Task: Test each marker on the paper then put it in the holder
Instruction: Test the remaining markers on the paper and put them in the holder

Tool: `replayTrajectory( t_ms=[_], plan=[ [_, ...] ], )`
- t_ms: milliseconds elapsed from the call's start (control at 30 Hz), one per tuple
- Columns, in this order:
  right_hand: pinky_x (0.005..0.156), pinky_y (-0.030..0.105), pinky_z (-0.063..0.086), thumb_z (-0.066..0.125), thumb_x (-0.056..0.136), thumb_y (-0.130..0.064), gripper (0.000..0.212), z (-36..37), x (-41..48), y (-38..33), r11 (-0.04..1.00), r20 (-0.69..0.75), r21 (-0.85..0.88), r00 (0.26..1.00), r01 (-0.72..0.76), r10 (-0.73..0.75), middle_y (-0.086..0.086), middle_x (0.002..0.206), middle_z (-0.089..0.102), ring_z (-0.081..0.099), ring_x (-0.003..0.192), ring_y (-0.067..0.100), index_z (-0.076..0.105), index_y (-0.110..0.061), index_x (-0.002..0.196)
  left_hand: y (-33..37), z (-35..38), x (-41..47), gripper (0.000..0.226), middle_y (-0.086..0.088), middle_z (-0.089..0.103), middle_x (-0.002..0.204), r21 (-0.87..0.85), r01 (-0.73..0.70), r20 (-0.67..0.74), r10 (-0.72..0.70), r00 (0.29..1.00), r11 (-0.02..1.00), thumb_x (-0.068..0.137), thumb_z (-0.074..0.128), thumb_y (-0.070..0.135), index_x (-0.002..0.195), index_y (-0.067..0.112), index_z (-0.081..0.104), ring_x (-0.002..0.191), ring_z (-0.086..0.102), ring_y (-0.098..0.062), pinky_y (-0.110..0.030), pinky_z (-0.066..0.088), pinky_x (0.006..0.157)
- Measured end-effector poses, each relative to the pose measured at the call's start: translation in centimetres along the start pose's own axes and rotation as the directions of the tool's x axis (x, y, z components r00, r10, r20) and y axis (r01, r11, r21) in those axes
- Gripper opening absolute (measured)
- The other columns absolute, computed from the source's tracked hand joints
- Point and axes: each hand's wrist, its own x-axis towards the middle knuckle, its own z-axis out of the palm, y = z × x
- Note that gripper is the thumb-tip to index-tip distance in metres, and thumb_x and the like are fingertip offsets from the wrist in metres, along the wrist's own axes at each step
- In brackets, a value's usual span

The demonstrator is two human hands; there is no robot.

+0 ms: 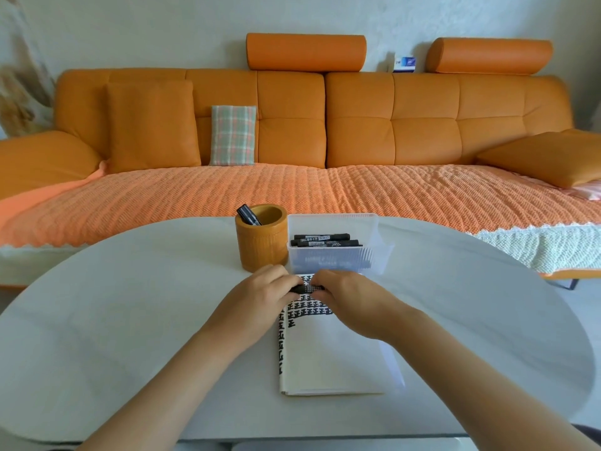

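Marker [306,288] between both hands, above paper [328,349]

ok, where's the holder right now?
In the head view, the holder stands at the far middle of the table, immediately left of the clear box, just beyond the left hand; a black marker sticks out of it.

Both hands, left [265,296] and right [346,296], hold a black marker [307,289] above the paper [328,349].

Labels on markers [322,238] illegible
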Motion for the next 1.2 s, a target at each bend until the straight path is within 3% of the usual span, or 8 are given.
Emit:
replayTrajectory(
  t_ms=[367, 433, 567, 700, 800, 900, 1000, 1200],
  plan=[
    [0.049, 0.034, 0.039, 0.041, 0.098, -0.035, 0.033, 0.5, -0.1, 0.8, 0.925, -0.188, -0.330, 0.947, 0.189, -0.261, -0.002, 0.073, 0.056, 0.052, 0.063, 0.021, 0.067, -0.016, 0.094, -0.7, -0.1, 0.1, 0.016, 0.003, 0.065, 0.090, -0.234, 0.244, 0.156, -0.212, 0.965, 0.941, 0.097, 0.055, 0.024, 0.102, 0.016, 0.069, 0.085, 0.059, -0.010, -0.040, 0.049, 0.078],
    [0.051, 0.035, 0.040, 0.042, 0.100, -0.035, 0.032, 0.6, -0.2, 0.4, 0.953, -0.188, -0.271, 0.963, 0.138, -0.193, -0.001, 0.073, 0.060, 0.055, 0.064, 0.022, 0.067, -0.016, 0.092, -0.9, -0.3, 0.0, 0.015, 0.003, 0.063, 0.089, -0.198, 0.206, 0.130, -0.183, 0.975, 0.958, 0.096, 0.058, 0.022, 0.103, 0.016, 0.069, 0.085, 0.057, -0.011, -0.039, 0.049, 0.075],
    [0.064, 0.033, 0.042, 0.051, 0.100, -0.028, 0.031, 0.3, -0.1, -0.2, 0.966, 0.058, 0.237, 0.994, -0.105, 0.094, 0.005, 0.069, 0.059, 0.049, 0.064, 0.014, 0.062, -0.011, 0.077, -1.0, -0.7, -0.3, 0.012, 0.006, 0.056, 0.086, -0.031, 0.027, 0.086, -0.024, 0.996, 0.999, 0.089, 0.066, 0.016, 0.101, 0.015, 0.068, 0.081, 0.049, -0.007, -0.027, 0.046, 0.066],
    [0.063, 0.036, 0.042, 0.054, 0.100, -0.024, 0.030, -1.2, -0.9, 1.2, 0.976, 0.017, 0.194, 0.995, -0.095, 0.093, 0.007, 0.065, 0.056, 0.046, 0.059, 0.014, 0.058, -0.005, 0.077, -3.6, -2.1, -1.1, 0.018, 0.008, 0.057, 0.095, -0.065, 0.230, 0.093, -0.224, 0.970, 0.971, 0.098, 0.053, 0.025, 0.109, 0.018, 0.066, 0.089, 0.053, -0.008, -0.031, 0.047, 0.080],
    [0.072, 0.039, 0.047, 0.055, 0.099, -0.025, 0.028, -1.3, -1.3, 2.2, 0.978, -0.047, 0.190, 0.994, -0.088, 0.099, 0.007, 0.077, 0.058, 0.054, 0.070, 0.017, 0.063, -0.004, 0.083, -5.1, -2.1, -2.4, 0.021, 0.010, 0.053, 0.095, -0.076, 0.315, 0.111, -0.306, 0.946, 0.946, 0.097, 0.054, 0.029, 0.108, 0.020, 0.069, 0.088, 0.053, -0.006, -0.033, 0.048, 0.081],
    [0.077, 0.025, 0.045, 0.055, 0.099, -0.024, 0.021, -0.5, -1.1, 2.1, 0.977, -0.045, 0.185, 0.992, -0.107, 0.117, -0.002, 0.091, 0.057, 0.057, 0.080, 0.009, 0.069, -0.011, 0.105, -4.8, -1.0, -3.2, 0.023, 0.011, 0.052, 0.096, -0.060, 0.340, 0.143, -0.329, 0.933, 0.938, 0.095, 0.058, 0.032, 0.114, 0.025, 0.068, 0.085, 0.052, -0.004, -0.027, 0.047, 0.077],
    [0.071, 0.011, 0.039, 0.052, 0.099, -0.015, 0.038, -0.1, -1.0, 1.4, 0.962, -0.042, 0.238, 0.988, -0.133, 0.147, -0.009, 0.098, 0.056, 0.054, 0.076, 0.000, 0.055, -0.033, 0.133, -4.4, -0.2, -3.4, 0.018, 0.015, 0.054, 0.098, -0.031, 0.356, 0.128, -0.350, 0.928, 0.934, 0.092, 0.061, 0.035, 0.109, 0.029, 0.063, 0.089, 0.049, -0.003, -0.026, 0.046, 0.076],
    [0.062, 0.032, 0.056, 0.044, 0.099, -0.005, 0.038, 0.0, -1.1, -0.1, 0.907, -0.038, 0.407, 0.991, -0.102, 0.129, -0.009, 0.101, 0.052, 0.062, 0.075, 0.012, 0.063, -0.036, 0.108, -4.1, 0.2, -4.0, 0.016, 0.013, 0.054, 0.095, 0.009, 0.283, 0.099, -0.283, 0.954, 0.959, 0.092, 0.061, 0.034, 0.103, 0.024, 0.066, 0.091, 0.045, -0.005, -0.027, 0.046, 0.077]
  ],
)
